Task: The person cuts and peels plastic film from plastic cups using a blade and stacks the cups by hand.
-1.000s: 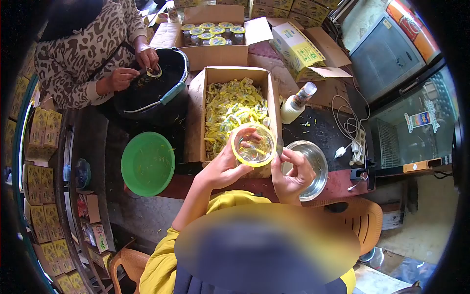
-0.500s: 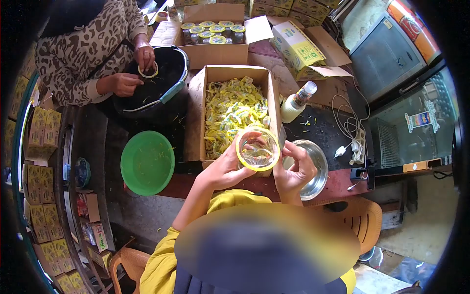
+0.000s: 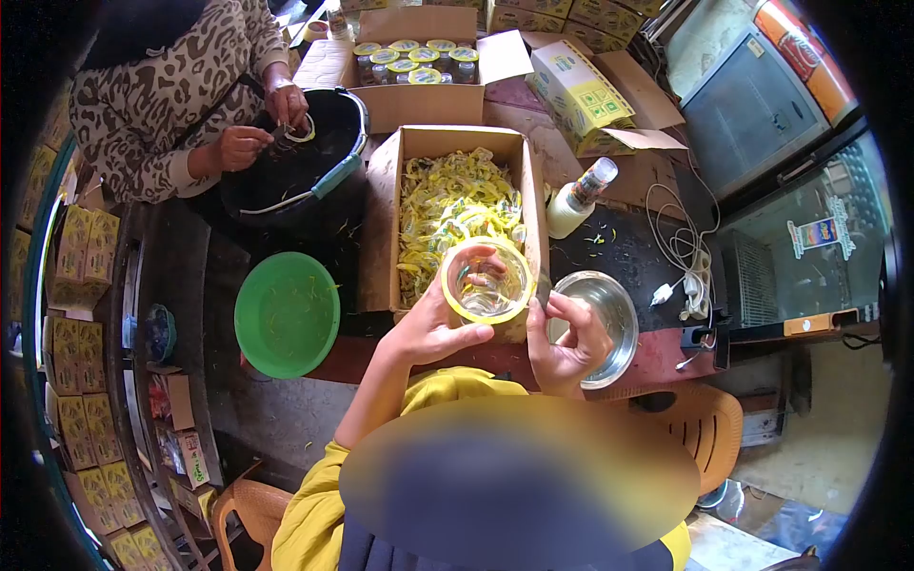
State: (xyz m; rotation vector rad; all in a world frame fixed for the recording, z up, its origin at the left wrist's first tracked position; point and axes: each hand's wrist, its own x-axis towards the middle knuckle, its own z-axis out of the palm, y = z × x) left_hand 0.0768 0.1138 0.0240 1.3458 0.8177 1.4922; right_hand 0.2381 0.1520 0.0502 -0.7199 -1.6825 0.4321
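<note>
My left hand (image 3: pixel 430 322) is wrapped round a clear plastic cup (image 3: pixel 487 285) with a yellow rim, its open mouth tilted up towards me. To the cup's right, my right hand (image 3: pixel 571 338) pinches a thin dark blade (image 3: pixel 544 288) close to the rim; whether the blade touches it I cannot tell. Just beyond both hands stands an open cardboard box (image 3: pixel 381 228) heaped with yellow and clear plastic scraps (image 3: pixel 457 205). A metal bowl (image 3: pixel 621 324) lies partly behind my right hand.
A green basin (image 3: pixel 286 319) and a black bucket (image 3: pixel 333 205) stand to the left, where a co-worker (image 3: pixel 190 105) handles a yellow-rimmed ring or cup. Stacked cups (image 3: pixel 576 200), a white cable (image 3: pixel 671 238) and a carton of lidded cups (image 3: pixel 419 105) are beyond.
The cup and my left hand have shifted slightly left. My right hand has moved slightly left and down with the blade. The co-worker's yellow-rimmed item has moved a little right.
</note>
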